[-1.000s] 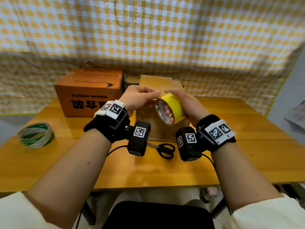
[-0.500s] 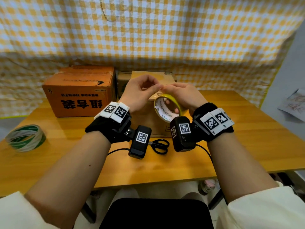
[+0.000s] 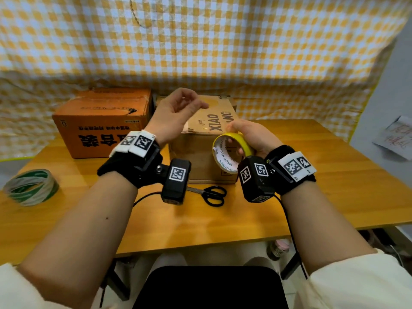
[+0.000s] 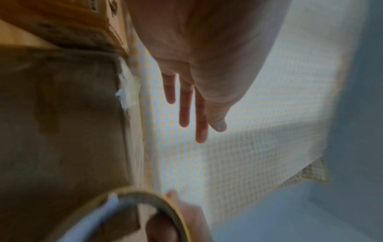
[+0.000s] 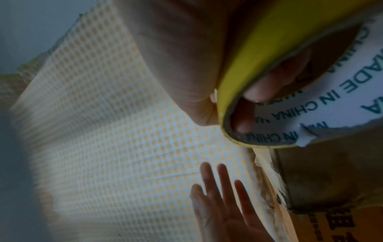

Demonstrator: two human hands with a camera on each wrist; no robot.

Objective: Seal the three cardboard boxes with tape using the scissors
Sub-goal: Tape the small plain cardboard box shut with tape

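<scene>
A person sat at a wooden table [image 3: 334,197], both forearms stretched forward. Nearest to them, black scissors [image 3: 214,195] lay flat on the table, just in front of a brown cardboard box [image 3: 200,157]. The right hand [image 3: 252,137] held a roll of yellow tape [image 3: 231,152] upright in front of that box, fingers curled through its core and thumb over the rim. The left hand [image 3: 176,112] hovered above the box top, fingers relaxed and spread, holding nothing. Farther left stood an orange cardboard box [image 3: 100,123]. A green-and-white tape roll [image 3: 30,187] lay at the table's left edge. A yellow checked cloth [image 3: 200,41] hung behind.
</scene>
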